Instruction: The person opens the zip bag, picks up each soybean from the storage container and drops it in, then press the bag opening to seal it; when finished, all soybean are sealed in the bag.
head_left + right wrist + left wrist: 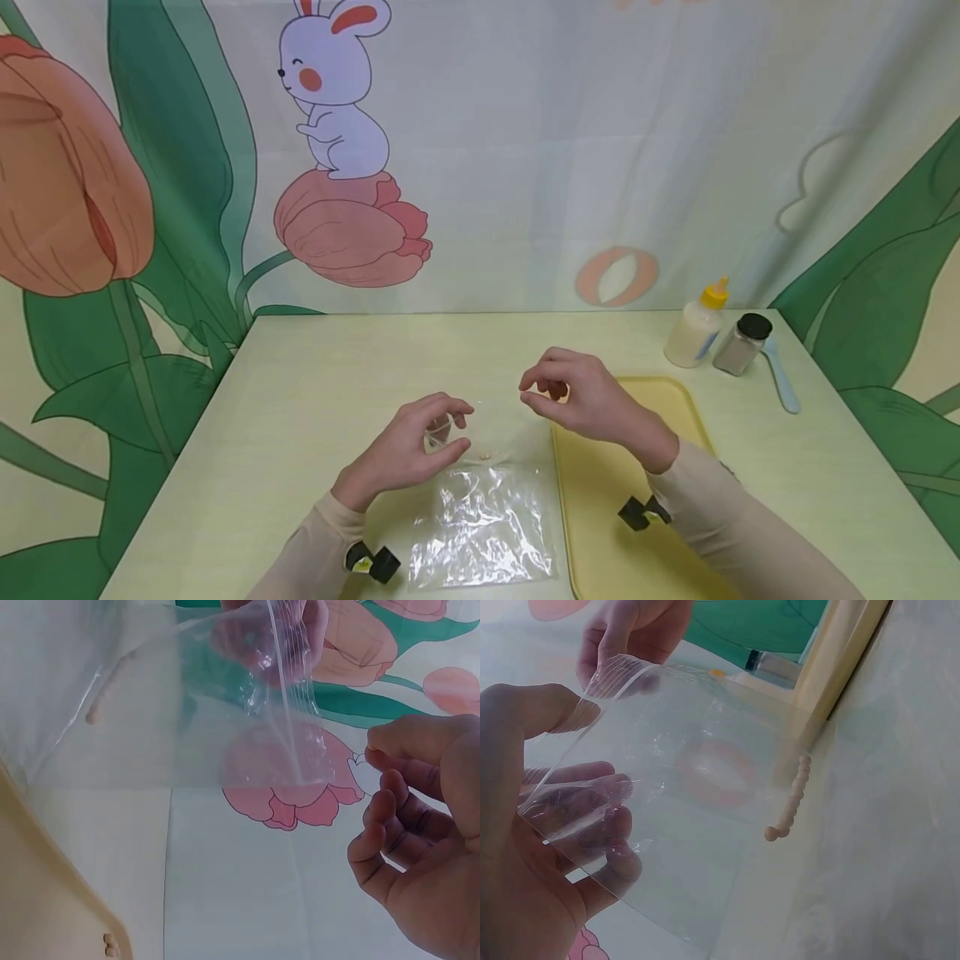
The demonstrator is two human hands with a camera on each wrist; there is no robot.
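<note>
My left hand (412, 442) holds a clear zip bag (705, 712) upright near its opening, fingers showing through the film. In the left wrist view, a row of pale round beads (799, 791) lies along the bag's bottom edge. The same beads (109, 694) show through the plastic in the right wrist view. My right hand (588, 396) hovers on the other side of the bag, fingers curled, thumb and index tips close together. Whether something small sits between those tips, I cannot tell. In the right wrist view, that hand (420, 810) stands apart from the zip edge.
Flat on the table in front lies shiny clear plastic (480, 533). To its right is a yellow tray (592, 508), with small tan pieces (111, 945) near one edge. Behind stand a yellow-capped bottle (693, 333), a black-lidded jar (741, 346) and a pale blue utensil (782, 379).
</note>
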